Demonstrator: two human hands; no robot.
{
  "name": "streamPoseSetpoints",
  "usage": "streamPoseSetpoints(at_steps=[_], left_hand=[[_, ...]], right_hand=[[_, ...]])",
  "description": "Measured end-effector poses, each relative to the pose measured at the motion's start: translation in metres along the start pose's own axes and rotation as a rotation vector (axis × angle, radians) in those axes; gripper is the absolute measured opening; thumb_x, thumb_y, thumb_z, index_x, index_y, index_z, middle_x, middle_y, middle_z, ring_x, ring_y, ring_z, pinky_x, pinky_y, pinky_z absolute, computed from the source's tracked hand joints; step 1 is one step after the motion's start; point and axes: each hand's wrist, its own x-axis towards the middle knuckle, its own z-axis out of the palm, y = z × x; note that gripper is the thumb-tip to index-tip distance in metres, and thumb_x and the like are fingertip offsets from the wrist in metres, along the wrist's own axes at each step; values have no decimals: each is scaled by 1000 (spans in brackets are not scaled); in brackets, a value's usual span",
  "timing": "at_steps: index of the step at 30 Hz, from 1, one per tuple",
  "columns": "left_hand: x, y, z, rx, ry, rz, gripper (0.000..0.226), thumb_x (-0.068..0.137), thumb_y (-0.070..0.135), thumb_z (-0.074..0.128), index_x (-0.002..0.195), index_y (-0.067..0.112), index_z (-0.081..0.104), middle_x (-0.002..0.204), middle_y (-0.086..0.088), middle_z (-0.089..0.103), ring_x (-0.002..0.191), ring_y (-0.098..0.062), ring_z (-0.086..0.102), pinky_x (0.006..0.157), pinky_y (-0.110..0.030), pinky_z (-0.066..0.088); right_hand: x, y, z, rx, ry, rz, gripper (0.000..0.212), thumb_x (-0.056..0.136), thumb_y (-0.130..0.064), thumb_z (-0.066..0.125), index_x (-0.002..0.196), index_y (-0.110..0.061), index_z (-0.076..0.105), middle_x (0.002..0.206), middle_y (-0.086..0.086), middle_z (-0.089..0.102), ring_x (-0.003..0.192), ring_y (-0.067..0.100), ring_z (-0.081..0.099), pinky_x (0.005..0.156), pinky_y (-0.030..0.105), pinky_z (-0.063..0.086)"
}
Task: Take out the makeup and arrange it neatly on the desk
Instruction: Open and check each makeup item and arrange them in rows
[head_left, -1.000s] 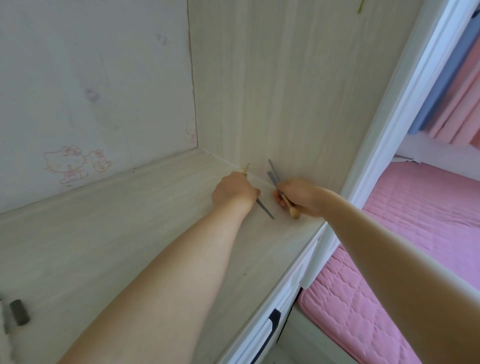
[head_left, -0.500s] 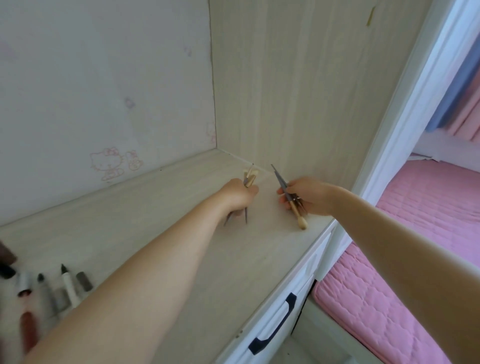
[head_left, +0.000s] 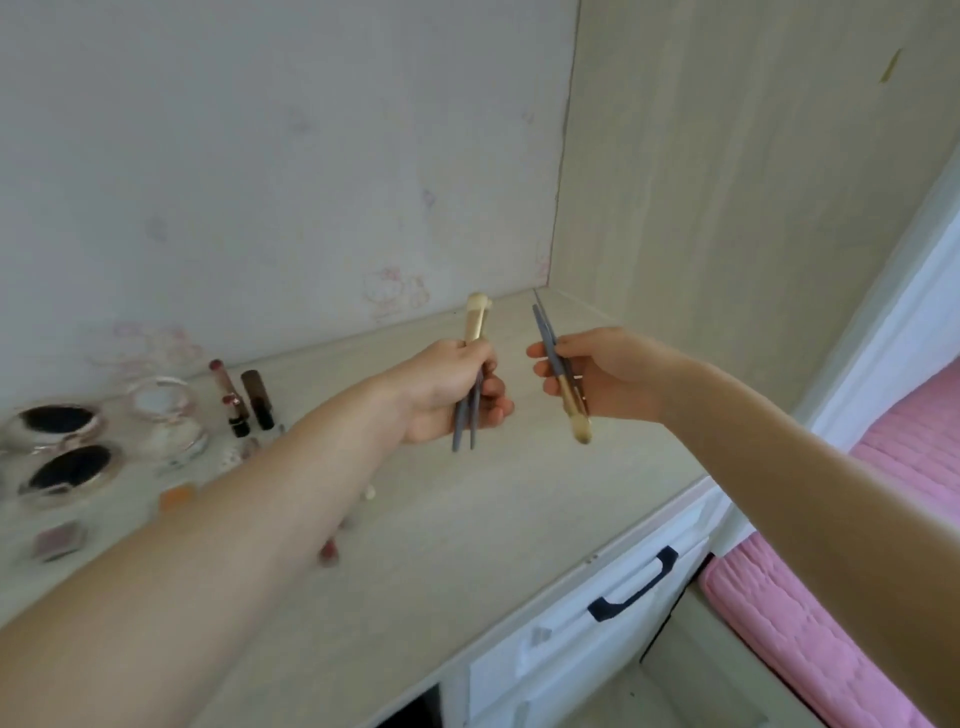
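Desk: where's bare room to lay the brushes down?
Bare desk runs from under both hands to the front edge above the drawer, and back to the corner. The left end is crowded: compacts, lipsticks, small bits beside the left forearm.

Both hands have lifted clear of the desk (head_left: 519, 499) surface. The left hand (head_left: 457, 389) now holds its brushes (head_left: 472, 332) raised, bristle ends upward. The right hand (head_left: 597, 371) holds its brush (head_left: 563, 382) aloft, bristles down. The view has swung left, bringing compacts (head_left: 57, 447) and lipsticks (head_left: 249, 397) into sight.
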Motion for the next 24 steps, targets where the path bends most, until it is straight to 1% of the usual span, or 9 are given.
streamPoseSetpoints(at_steps=[3, 6, 9, 12, 16, 18, 21, 22, 24], left_hand=[[-39, -5, -32, -38, 2, 3, 18, 98, 9, 40, 80, 13, 39, 60, -4, 42, 34, -7, 34, 31, -13, 26], [-73, -14, -63, 87, 93, 26, 10, 98, 13, 45, 89, 10, 48, 60, 0, 43, 35, -5, 25, 33, -12, 17], [-108, -27, -91, 277, 217, 54, 13, 99, 19, 46, 98, 8, 54, 59, 1, 43, 37, -7, 26, 35, -16, 18], [-141, -42, -118, 454, 323, 78, 18, 98, 27, 48, 99, 11, 57, 61, 3, 43, 37, -6, 30, 34, -18, 22], [-185, -63, -152, 701, 435, 141, 28, 97, 41, 45, 91, 18, 59, 62, 4, 47, 41, -7, 36, 41, -20, 28], [-206, -76, -166, 905, 475, 180, 31, 97, 42, 43, 88, 18, 60, 62, 4, 48, 46, -7, 41, 47, -22, 33], [-235, -97, -183, 1205, 549, 190, 30, 97, 41, 45, 72, 23, 47, 58, 6, 46, 47, -3, 44, 51, -16, 30], [-244, -103, -188, 1239, 541, 183, 28, 97, 39, 46, 72, 24, 46, 59, 6, 46, 50, -2, 46, 52, -16, 31], [-256, -116, -197, 1279, 477, 153, 21, 98, 35, 45, 82, 22, 46, 70, 7, 47, 61, -4, 48, 55, -20, 32]], right_hand=[[-2, 5, 41, -14, -82, -5, 27, 100, -12, 35, 105, -5, 60, 77, 6, 60, 63, 17, 57, 47, 23, 49], [-1, 13, 76, -29, -157, 5, 28, 100, -12, 35, 103, -6, 62, 76, 4, 62, 64, 17, 57, 49, 24, 50], [0, 24, 110, -62, -219, 37, 27, 99, -12, 38, 105, -5, 64, 74, 4, 64, 65, 16, 60, 57, 27, 52], [-1, 37, 141, -91, -251, 40, 26, 99, -9, 38, 103, -3, 63, 76, 7, 66, 61, 14, 64, 55, 25, 55], [-3, 52, 179, -178, -278, 4, 26, 100, -5, 36, 101, -4, 62, 83, 8, 65, 68, 15, 62, 53, 23, 52], [-4, 58, 196, -200, -304, -1, 26, 99, -3, 36, 101, -3, 62, 84, 9, 63, 70, 15, 60, 49, 22, 50], [-6, 63, 219, -245, -344, -11, 26, 98, -2, 37, 103, -1, 62, 86, 9, 62, 75, 17, 60, 60, 25, 54], [-6, 64, 226, -267, -350, -18, 26, 98, -2, 38, 102, -2, 63, 86, 9, 63, 74, 17, 60, 65, 26, 55], [-7, 66, 238, -327, -355, -22, 25, 98, -2, 39, 102, -3, 64, 89, 10, 64, 72, 17, 61, 71, 30, 56]])
